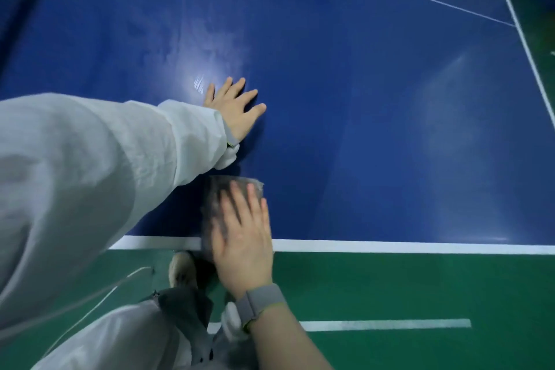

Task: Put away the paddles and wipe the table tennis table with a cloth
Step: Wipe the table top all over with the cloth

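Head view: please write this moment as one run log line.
step: wiping | right hand: flat on cloth at table edge | left hand: flat on table

Glossy, smooth blue table — soft grey cloth, matt green floor.

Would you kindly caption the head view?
Right hand wipes table edge with grey cloth; left hand braces flat.

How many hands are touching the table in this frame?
2. The left hand lies flat on the blue table; the right hand presses the grey cloth near its white edge line.
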Tool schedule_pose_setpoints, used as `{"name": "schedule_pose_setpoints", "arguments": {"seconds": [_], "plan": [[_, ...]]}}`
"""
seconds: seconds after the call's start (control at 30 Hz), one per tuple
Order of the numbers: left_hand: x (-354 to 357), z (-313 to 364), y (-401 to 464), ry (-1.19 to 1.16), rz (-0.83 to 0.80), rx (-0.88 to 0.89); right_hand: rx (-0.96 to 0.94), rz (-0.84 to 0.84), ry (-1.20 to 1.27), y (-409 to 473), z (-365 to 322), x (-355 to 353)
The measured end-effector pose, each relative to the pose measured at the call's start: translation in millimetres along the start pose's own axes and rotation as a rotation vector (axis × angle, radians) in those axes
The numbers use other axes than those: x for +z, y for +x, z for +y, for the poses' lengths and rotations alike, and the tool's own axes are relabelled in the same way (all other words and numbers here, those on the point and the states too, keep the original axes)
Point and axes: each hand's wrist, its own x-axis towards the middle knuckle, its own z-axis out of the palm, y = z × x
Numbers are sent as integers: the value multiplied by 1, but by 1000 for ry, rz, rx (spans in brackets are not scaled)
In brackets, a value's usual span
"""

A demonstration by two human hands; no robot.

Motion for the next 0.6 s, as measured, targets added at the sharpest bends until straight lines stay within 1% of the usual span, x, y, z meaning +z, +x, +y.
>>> {"name": "schedule_pose_setpoints", "arguments": {"seconds": [0.13, 0.2, 0.27, 0.37, 0.5, 0.6], "plan": [[14, 23, 0, -14, 151, -119, 166, 72, -24, 13, 72, -25], [21, 35, 0, 36, 220, -102, 230, 117, 24, 20, 101, -40], [31, 56, 8, 50, 239, -74, 225, 124, 57, 33, 129, -53], [45, 91, 27, 58, 243, -92, 197, 150, 49, 70, 164, -61], [64, 111, 46, 33, 247, -242, 189, 175, 48, 135, 203, -70], [75, 113, 47, 142, 269, -282, 164, 185, 44, 195, 236, -78]]}}
